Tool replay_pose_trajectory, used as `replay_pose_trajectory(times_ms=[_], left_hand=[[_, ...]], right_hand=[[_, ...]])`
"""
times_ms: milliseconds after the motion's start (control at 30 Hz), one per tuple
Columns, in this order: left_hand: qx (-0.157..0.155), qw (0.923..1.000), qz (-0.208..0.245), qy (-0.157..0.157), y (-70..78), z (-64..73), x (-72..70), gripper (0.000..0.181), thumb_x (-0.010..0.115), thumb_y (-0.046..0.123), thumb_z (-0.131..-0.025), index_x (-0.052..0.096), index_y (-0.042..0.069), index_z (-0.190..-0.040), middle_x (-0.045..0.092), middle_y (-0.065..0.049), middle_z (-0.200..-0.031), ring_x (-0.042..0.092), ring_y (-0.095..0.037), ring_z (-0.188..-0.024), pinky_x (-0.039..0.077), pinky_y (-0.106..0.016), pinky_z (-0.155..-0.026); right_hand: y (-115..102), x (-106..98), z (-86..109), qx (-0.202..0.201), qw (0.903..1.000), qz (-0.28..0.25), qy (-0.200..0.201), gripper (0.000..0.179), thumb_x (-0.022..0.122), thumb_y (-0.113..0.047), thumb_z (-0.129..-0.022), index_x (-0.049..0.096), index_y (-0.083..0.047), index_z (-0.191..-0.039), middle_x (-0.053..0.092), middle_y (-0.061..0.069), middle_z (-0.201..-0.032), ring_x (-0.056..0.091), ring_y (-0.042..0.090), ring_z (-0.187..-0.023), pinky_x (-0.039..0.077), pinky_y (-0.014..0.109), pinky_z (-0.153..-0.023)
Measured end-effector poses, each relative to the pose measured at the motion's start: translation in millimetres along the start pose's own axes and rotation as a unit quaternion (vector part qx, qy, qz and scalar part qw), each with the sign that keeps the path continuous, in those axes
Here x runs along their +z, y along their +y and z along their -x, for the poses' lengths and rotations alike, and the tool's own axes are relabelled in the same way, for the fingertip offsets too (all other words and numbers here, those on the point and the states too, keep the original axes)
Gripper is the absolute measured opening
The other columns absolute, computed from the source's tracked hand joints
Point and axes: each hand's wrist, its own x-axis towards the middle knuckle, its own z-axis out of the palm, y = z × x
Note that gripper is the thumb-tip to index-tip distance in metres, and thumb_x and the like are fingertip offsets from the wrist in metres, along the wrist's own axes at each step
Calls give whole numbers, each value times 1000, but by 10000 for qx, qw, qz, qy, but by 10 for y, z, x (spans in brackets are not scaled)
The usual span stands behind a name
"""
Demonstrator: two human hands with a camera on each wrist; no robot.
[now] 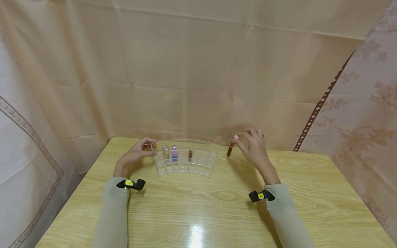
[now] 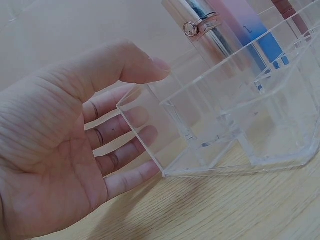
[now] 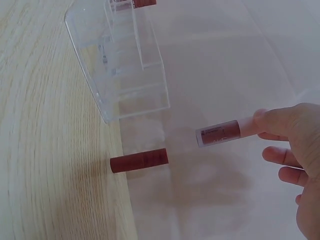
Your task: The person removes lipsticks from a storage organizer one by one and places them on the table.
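A clear plastic lipstick organizer stands on the table. My left hand holds its left end, thumb at the upper edge and fingers behind the clear side wall. In its back row stand a gold-and-silver lipstick, a pink-to-blue tube and a brown-red tube. Right of the organizer, my right hand pinches a lip gloss tube by its pink end, above the table. Apart from it, a dark red tube stands upright on the table.
The wooden table runs up to a beige cloth hanging behind the organizer. A patterned curtain hangs at the right, a white one at the left. Compartments line the organizer's front row.
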Motion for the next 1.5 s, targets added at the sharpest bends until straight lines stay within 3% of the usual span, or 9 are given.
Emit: replay_pose_trajectory(times_ms=[400,833,1100,1500], left_hand=[[14,9999,101,9,2,13,-4,55,73,9,-92,45,-1,-138,47,-19,-133,47,-33,-124,36,-39,-101],[65,9999,108,27,-20,21,-17,53,72,7,-92,46,-2,-137,47,-20,-133,48,-32,-123,38,-38,-101],[-93,9997,208,47,-7,13,10,55,74,11,-91,47,2,-138,47,-18,-134,47,-31,-124,34,-46,-108],[-127,9994,310,60,-8,6,19,55,74,8,-91,46,1,-138,47,-16,-133,47,-29,-121,34,-42,-106]], right_hand=[[57,-29,-5,-73,9999,13,87,24,82,-16,-85,74,-2,-104,64,18,-110,43,36,-100,22,56,-92],[107,-28,13,105,9999,6,0,26,82,-17,-85,74,-2,-105,63,19,-113,43,37,-104,22,58,-94],[169,-39,41,252,9997,-20,-40,24,81,-16,-86,74,-1,-105,62,20,-111,43,38,-104,22,58,-94],[217,-14,49,341,9993,6,-169,24,79,-18,-88,73,-3,-105,62,21,-113,43,40,-106,22,60,-96]])
